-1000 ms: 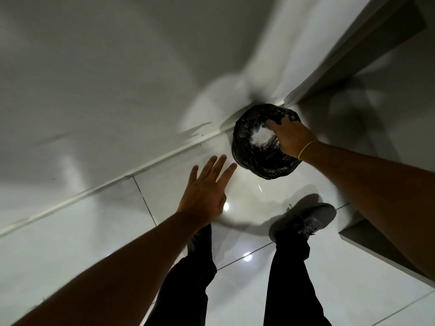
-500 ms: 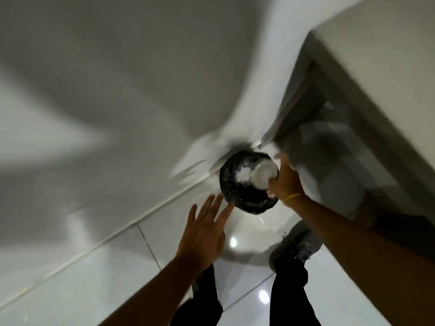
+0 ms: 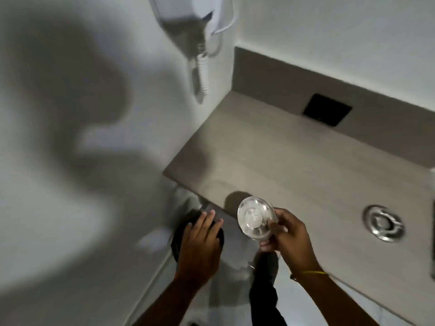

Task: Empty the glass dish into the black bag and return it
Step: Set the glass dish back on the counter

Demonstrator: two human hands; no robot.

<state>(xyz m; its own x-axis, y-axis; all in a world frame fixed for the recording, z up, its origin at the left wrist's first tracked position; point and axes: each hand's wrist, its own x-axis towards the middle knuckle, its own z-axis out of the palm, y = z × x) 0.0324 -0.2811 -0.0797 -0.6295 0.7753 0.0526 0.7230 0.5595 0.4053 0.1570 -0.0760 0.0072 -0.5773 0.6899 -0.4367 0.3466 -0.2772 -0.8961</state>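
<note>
My right hand (image 3: 288,234) grips the round glass dish (image 3: 255,216) by its right rim and holds it in the air, just in front of the grey counter's (image 3: 270,156) front edge. The dish is tilted toward me. The black bag (image 3: 180,234) sits on the floor below the counter corner, mostly hidden behind my left hand (image 3: 200,241). That hand hovers over the bag with fingers spread and nothing in it.
A wall-mounted white hairdryer (image 3: 188,10) with a coiled cord hangs above the counter's left end. A round metal fitting (image 3: 382,223) lies in the counter at right, and a black square plate (image 3: 327,109) is on the backsplash. My legs stand on the tiled floor.
The view has swung up from the floor to the counter. My right hand has lifted the dish out of the black bag and raised it to counter height. My left hand stays over the bag.
</note>
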